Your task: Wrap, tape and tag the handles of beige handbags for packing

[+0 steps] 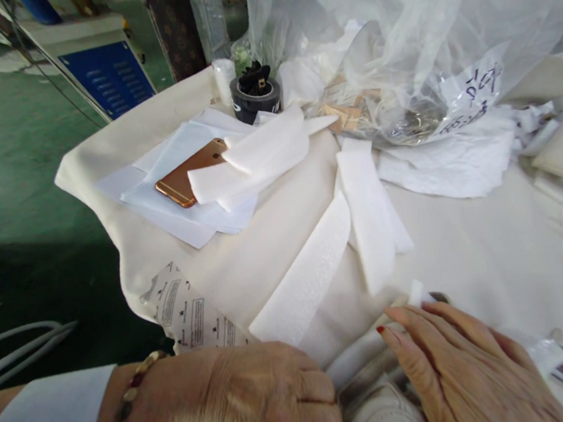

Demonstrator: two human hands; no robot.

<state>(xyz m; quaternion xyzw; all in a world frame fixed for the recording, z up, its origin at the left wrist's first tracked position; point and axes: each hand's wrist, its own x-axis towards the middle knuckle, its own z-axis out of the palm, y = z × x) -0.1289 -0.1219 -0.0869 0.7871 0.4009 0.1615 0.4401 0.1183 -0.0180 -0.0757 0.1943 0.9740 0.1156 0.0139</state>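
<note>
Left hand (281,399), lower centre of the frame; fingers curled in together at the left edge of a beige stitched article (381,415); whether they are clamped on it cannot be told; white sleeve (51,416) and beaded bracelet (130,398) on the same arm. Right hand (474,368), lower right; fingers outstretched, thumb slightly apart, over the article's right part; any grip beneath is hidden. Beige stitched article, bottom centre, between the two hands, partly covered by them.

White foam strips (305,272), centre, one slanting down towards the left hand; further strips (255,153), upper centre, piled partly over a gold-coloured phone (190,173); phone on overlapping pale sheets (174,212). Printed packet (186,308), left of lower centre, at the edge of the cream-covered table (476,244). Black tape roll (256,103), upper centre, a dark item in its core; small white roll (224,81) just beside it. Clear plastic bag (396,58), upper right, with handwritten marks; crumpled white material (452,163) below it. Blue-panelled cabinet (106,78), upper left; pale tubing (24,345), lower left, on the dark floor.
</note>
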